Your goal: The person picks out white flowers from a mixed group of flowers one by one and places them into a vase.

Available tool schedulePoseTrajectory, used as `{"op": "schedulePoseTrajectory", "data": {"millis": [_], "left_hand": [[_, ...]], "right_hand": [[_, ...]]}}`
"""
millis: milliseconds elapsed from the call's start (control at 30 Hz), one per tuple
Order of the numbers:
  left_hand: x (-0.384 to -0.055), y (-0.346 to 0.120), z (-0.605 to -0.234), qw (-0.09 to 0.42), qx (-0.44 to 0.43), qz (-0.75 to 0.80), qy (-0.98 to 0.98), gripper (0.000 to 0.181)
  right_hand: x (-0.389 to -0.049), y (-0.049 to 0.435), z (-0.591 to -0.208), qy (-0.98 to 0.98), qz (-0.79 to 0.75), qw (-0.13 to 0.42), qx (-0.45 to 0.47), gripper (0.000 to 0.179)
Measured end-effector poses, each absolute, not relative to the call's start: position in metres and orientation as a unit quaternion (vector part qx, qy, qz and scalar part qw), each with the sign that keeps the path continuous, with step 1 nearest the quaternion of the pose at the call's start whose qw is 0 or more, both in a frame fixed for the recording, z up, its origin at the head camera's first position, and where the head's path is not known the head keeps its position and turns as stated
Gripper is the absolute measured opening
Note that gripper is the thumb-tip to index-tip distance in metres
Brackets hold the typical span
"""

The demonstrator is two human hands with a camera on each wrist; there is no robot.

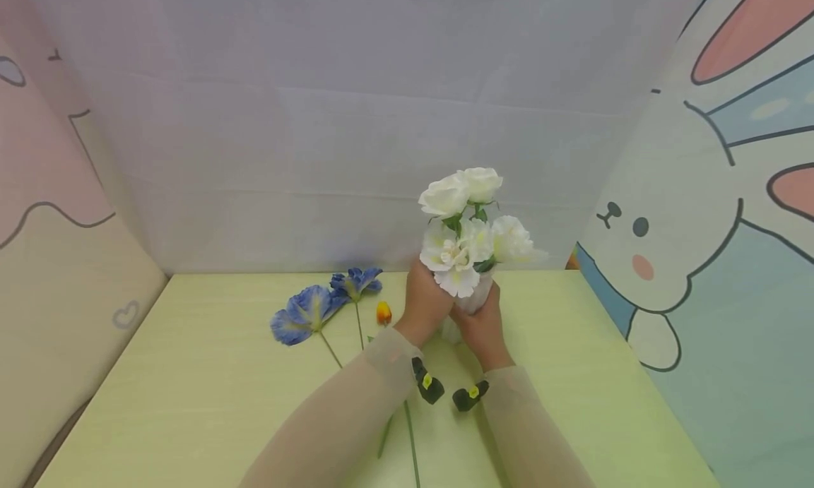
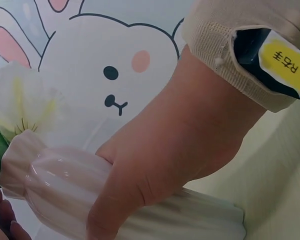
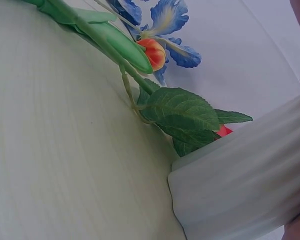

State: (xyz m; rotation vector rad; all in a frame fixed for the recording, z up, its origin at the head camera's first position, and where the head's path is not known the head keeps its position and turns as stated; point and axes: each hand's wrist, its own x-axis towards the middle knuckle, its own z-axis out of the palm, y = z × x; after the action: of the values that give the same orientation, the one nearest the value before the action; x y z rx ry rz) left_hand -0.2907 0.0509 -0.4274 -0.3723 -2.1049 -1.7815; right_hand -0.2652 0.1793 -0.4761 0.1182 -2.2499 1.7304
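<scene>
A pale, fluted vase (image 1: pixel 475 299) holds several white flowers (image 1: pixel 459 248), and a green leaf shows at its mouth. My right hand (image 1: pixel 483 329) grips the vase's body; the left wrist view shows that hand's thumb (image 2: pixel 110 210) curved across it. In the right wrist view the vase's lower end (image 3: pixel 230 185) meets the table. My left hand (image 1: pixel 429 301) is beside the vase's neck, its fingertips hidden behind the blooms from above. Some of its fingers (image 2: pixel 5 217) show near the vase's mouth, but what they hold is unclear.
Left of the vase, two blue flowers (image 1: pixel 309 315) and an orange tulip-like bloom (image 1: pixel 384 313) lie on the table (image 1: pixel 191 396). Green leaves (image 3: pixel 182 112) and a partly hidden red bloom (image 3: pixel 223 130) lie beside the vase. A white curtain (image 1: pixel 305 149) and rabbit-printed cloth (image 1: pixel 718 318) surround the table.
</scene>
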Motion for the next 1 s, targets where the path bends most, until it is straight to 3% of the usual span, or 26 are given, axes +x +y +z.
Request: {"op": "schedulePoseTrajectory", "data": {"millis": [167,367,600,800,1000], "left_hand": [[-0.280,0.034,-0.436,0.138,-0.103,-0.657,-0.734,0.037],[-0.260,0.000,-0.443,0.157,-0.119,-0.668,-0.717,0.020],[-0.231,-0.036,-0.438,0.165,-0.102,-0.675,-0.712,0.019],[-0.210,-0.078,-0.425,0.174,-0.109,-0.607,-0.767,0.023],[-0.181,-0.130,-0.421,0.170,-0.056,-0.499,-0.848,0.038]], "right_hand": [[-0.281,0.184,-0.499,-0.783,0.602,0.152,0.041,0.091],[-0.291,0.186,-0.517,-0.788,0.596,0.150,0.025,0.095],[-0.281,0.202,-0.526,-0.812,0.573,0.106,-0.015,0.113],[-0.277,0.210,-0.515,-0.832,0.544,0.107,0.005,0.110],[-0.264,0.212,-0.497,-0.876,0.472,0.101,0.016,0.114]]}}
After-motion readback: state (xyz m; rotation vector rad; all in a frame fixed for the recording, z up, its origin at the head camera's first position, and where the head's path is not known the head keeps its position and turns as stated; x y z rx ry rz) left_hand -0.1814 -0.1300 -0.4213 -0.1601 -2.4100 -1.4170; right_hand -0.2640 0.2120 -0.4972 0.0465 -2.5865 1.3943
